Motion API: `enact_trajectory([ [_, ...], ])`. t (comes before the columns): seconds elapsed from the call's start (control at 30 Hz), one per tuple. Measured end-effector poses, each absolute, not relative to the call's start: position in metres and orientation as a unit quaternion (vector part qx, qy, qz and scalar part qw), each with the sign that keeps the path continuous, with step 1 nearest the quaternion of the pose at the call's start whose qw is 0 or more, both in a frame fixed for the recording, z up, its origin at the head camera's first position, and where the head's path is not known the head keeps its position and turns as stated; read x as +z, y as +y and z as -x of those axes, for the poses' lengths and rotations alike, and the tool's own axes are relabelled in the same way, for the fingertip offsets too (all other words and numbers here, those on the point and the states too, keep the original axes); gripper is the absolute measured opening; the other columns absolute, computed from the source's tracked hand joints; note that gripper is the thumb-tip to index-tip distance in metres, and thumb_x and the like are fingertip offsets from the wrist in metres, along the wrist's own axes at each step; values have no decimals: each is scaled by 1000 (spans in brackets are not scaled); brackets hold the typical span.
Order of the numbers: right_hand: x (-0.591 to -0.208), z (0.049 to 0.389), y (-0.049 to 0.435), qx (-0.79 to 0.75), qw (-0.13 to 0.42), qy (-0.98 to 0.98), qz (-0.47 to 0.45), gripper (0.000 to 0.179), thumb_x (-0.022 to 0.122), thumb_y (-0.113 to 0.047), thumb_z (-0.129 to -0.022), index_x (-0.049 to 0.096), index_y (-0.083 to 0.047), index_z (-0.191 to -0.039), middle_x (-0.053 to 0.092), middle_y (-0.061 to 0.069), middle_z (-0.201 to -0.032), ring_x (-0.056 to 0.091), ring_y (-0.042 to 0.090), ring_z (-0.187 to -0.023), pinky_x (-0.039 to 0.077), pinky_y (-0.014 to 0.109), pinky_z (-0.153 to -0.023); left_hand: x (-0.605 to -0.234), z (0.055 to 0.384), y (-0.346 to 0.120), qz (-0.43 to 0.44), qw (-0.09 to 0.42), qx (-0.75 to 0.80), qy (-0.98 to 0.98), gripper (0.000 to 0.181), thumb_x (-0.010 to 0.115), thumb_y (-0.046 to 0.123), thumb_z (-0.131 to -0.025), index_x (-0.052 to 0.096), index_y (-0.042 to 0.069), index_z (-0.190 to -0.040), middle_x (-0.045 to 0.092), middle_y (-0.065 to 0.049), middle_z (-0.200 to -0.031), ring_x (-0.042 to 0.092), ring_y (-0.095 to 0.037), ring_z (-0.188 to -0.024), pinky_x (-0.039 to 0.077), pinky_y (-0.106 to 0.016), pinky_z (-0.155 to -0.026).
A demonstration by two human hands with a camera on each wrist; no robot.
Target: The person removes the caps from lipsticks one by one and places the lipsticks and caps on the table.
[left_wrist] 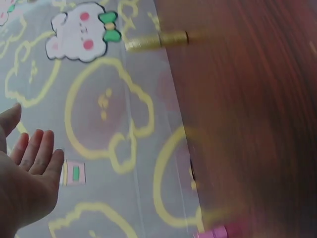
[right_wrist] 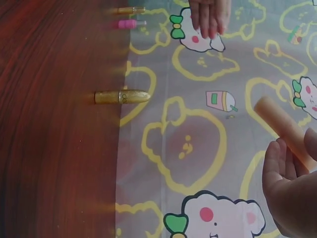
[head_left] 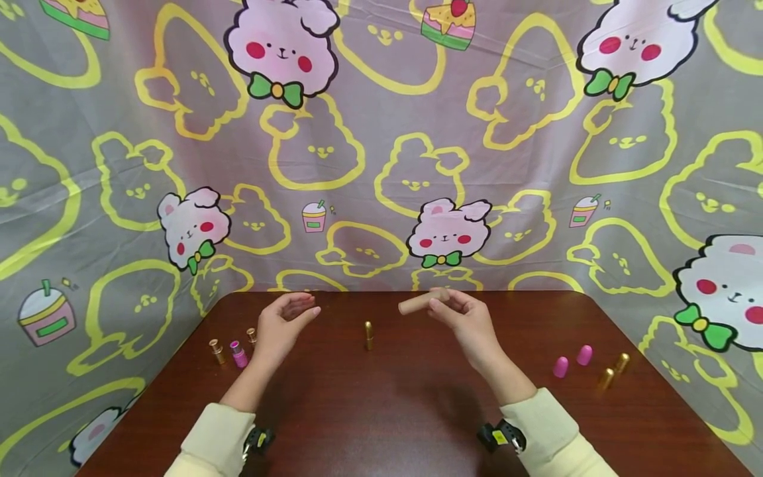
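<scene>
My right hand (head_left: 471,324) is raised over the far part of the table, its thumb and fingers pinching a plain tan tube (head_left: 414,304). The right wrist view shows the tan tube (right_wrist: 282,124) slanting out of that hand (right_wrist: 292,198). Across from it, my left hand (head_left: 283,324) hovers with relaxed fingers and holds nothing; in the left wrist view this hand (left_wrist: 34,183) has its palm showing. Between both hands a gold bullet-shaped lipstick (head_left: 369,336) stands upright on the table, closed; it also shows in the right wrist view as a lipstick (right_wrist: 121,96).
Left on the brown table (head_left: 381,411) stand a gold lipstick tube (head_left: 217,351), a pink one (head_left: 239,354) and another gold one (head_left: 252,336), all uncapped. On the right stand two pink caps (head_left: 560,367) and two gold caps (head_left: 607,378). A patterned cloth (head_left: 369,165) hangs behind.
</scene>
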State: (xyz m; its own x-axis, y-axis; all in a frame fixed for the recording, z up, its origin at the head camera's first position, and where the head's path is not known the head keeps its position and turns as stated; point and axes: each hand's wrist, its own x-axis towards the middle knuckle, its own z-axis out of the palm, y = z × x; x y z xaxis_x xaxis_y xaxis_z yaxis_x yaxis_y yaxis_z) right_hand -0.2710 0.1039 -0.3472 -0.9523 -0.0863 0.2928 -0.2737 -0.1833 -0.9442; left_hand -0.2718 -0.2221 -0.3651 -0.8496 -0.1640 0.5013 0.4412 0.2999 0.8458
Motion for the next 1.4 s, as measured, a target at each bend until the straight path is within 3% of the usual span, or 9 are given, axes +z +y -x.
enact_trajectory([
  [0.17, -347, 271, 101, 779, 67, -607, -143, 18, 69, -6, -90, 67, 2, -106, 66, 4, -110, 64, 17, -102, 51, 34, -90, -364, 271, -201, 132, 261, -636, -714, 27, 75, -2, -82, 66, -9, -107, 67, -26, -106, 68, -16, -94, 52, -20, -82],
  [0.37, -346, 270, 99, 830, 53, -541, -129, 9, 63, -1, -93, 69, -4, -99, 61, 11, -116, 66, 18, -97, 50, 37, -92, -363, 273, -179, 164, 252, -676, -673, 26, 73, -5, -83, 64, -13, -106, 65, -31, -105, 67, -11, -89, 54, -24, -79],
  [0.67, -340, 270, 90, 867, 49, -479, -128, 16, 58, 1, -95, 71, -9, -92, 61, 10, -116, 68, 18, -92, 50, 37, -92, -356, 276, -151, 163, 225, -746, -606, 28, 70, -9, -83, 61, -17, -108, 70, -20, -102, 69, -16, -92, 54, -31, -84],
  [0.97, -339, 275, 81, 884, 53, -450, -115, 23, 59, 2, -94, 64, 6, -116, 65, 9, -110, 66, 20, -96, 51, 37, -90, -353, 278, -124, 177, 200, -786, -557, 28, 66, -12, -85, 58, -19, -111, 68, -23, -105, 69, -17, -94, 52, -34, -88],
  [1.17, -338, 276, 78, 894, 54, -432, -107, 16, 58, 0, -95, 69, -3, -105, 63, 8, -111, 66, 19, -96, 50, 37, -92, -351, 279, -107, 176, 191, -796, -547, 29, 66, -10, -86, 57, -20, -112, 67, -26, -107, 69, -17, -94, 52, -34, -89],
  [1.3, -337, 276, 76, 897, 51, -427, -101, 17, 59, -2, -95, 72, -11, -98, 65, 7, -108, 67, 17, -94, 50, 36, -92, -350, 279, -99, 172, 185, -802, -541, 30, 65, -9, -86, 57, -20, -113, 69, -20, -104, 69, -16, -93, 51, -33, -90],
  [1.4, -337, 276, 75, 900, 47, -421, -100, 17, 59, -2, -95, 73, -9, -100, 66, 6, -107, 67, 17, -93, 50, 36, -92, -349, 280, -92, 170, 182, -809, -533, 30, 64, -9, -87, 57, -20, -113, 71, -15, -102, 69, -15, -92, 52, -31, -89],
])
